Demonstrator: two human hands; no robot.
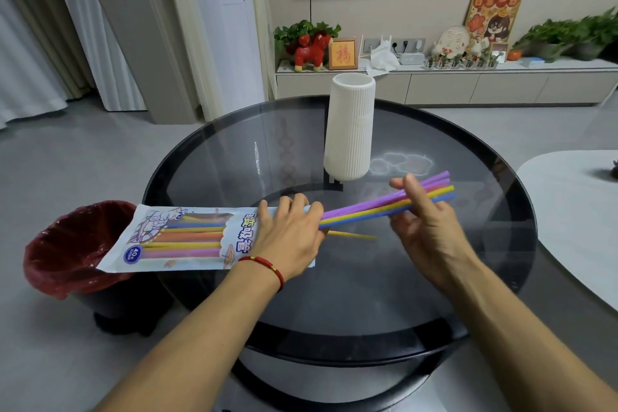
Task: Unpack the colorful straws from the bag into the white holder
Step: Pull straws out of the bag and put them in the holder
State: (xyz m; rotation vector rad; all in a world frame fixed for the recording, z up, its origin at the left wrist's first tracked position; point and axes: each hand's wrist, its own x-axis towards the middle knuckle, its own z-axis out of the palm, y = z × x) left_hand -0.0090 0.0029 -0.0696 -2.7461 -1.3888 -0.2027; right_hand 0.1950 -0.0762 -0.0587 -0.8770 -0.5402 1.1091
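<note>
Centrally, round glass table (434, 278) beside red-lined bin (67, 244).

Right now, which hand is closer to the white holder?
Right. The right hand grips the straws just below and right of the white holder. The left hand pins the bag farther off to the holder's lower left.

bag (187, 237) mouth hidden under left hand (287, 234)

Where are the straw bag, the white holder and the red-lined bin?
straw bag (187, 237): head view, middle of its printed front.
white holder (351, 130): head view, ribbed side wall.
red-lined bin (67, 244): head view, red liner inside the rim.
</note>
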